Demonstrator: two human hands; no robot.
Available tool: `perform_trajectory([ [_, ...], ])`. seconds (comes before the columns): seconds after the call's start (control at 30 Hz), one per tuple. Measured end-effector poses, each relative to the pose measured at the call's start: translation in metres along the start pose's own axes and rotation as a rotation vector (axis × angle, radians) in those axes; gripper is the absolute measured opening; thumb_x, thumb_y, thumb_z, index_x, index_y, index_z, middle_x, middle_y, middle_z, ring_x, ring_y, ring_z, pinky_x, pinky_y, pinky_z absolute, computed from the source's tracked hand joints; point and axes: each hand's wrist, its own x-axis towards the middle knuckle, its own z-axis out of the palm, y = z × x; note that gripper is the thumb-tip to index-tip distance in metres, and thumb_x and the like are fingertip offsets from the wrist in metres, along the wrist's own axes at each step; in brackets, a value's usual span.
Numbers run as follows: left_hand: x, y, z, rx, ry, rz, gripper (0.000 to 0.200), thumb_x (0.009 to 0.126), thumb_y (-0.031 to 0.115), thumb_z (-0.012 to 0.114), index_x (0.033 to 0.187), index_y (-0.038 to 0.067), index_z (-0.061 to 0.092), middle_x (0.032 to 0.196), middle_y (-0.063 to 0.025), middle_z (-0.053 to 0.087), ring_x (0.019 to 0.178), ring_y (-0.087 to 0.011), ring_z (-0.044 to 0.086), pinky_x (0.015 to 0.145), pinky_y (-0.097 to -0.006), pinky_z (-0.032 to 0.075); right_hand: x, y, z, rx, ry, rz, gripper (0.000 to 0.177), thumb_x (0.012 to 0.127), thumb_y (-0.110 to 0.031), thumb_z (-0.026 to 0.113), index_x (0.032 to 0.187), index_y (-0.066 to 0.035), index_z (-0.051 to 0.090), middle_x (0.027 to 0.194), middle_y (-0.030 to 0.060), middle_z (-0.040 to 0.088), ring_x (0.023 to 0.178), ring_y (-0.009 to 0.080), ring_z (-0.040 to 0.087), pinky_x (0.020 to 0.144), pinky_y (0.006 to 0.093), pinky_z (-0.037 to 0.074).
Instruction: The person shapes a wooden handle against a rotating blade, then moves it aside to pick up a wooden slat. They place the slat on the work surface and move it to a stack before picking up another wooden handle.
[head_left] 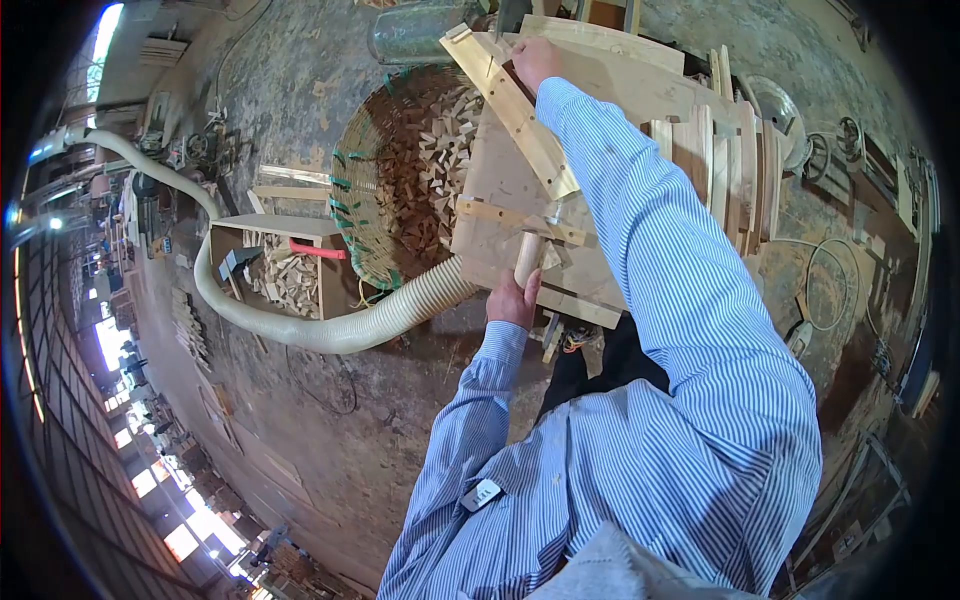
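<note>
My left hand (514, 302) is closed around the lower end of a short, pale, rounded wooden piece (527, 257) at the near edge of a plywood-topped worktable (620, 120). The piece points away from me, towards a wooden strip (492, 212) lying across the top. My right hand (537, 62) reaches to the far side and is closed beside the upper end of a long slanted board (515, 115) with dark holes along it. Its fingertips are hidden, so what it grips does not show. Small wood scraps (552, 255) lie close to the pale piece.
Left of the worktable stands a woven basket (357, 190) full of wood offcuts. A ribbed hose (400, 312) curves past it, around a wooden box (328, 285) of offcuts with a red bar (318, 250) on its edge. Several boards (735, 170) stand at the table's right.
</note>
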Motion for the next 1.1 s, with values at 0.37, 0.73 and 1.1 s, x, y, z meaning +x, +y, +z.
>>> perform_trajectory([
  [0.37,0.018,0.014,0.002,-0.016,0.037,0.042,0.061,0.099,0.060,0.053,0.097,0.000,0.056,0.078,-0.0304,0.066,0.077,-0.0510,0.066,0.068,-0.0569,0.052,0.031,0.017,-0.002,-0.018,-0.061,-0.010,0.023,0.085,-0.031,0.068,0.090,-0.012,0.080,0.095,0.0150,0.076,0.089,0.0359,0.072,0.084,0.0453,0.056],
  [0.73,-0.013,-0.011,0.002,0.015,0.009,-0.014,0.060,0.097,0.061,0.056,0.109,0.003,0.059,0.084,-0.0277,0.070,0.083,-0.0488,0.068,0.074,-0.0565,0.054,-0.053,0.015,-0.021,0.056,0.040,-0.247,0.021,0.086,-0.022,0.064,0.090,-0.007,0.078,0.094,0.0192,0.074,0.089,0.0426,0.069,0.084,0.0509,0.055],
  [1.1,-0.055,-0.031,-0.016,-0.043,-0.057,-0.065,0.068,0.096,0.065,0.054,0.112,-0.001,0.057,0.094,-0.0287,0.070,0.091,-0.0468,0.069,0.082,-0.0541,0.055,-0.136,0.027,-0.060,1.129,0.118,0.414,0.031,0.095,-0.013,0.066,0.122,0.002,0.066,0.097,0.0107,0.070,0.079,0.0176,0.064,0.071,0.0307,0.052],
])
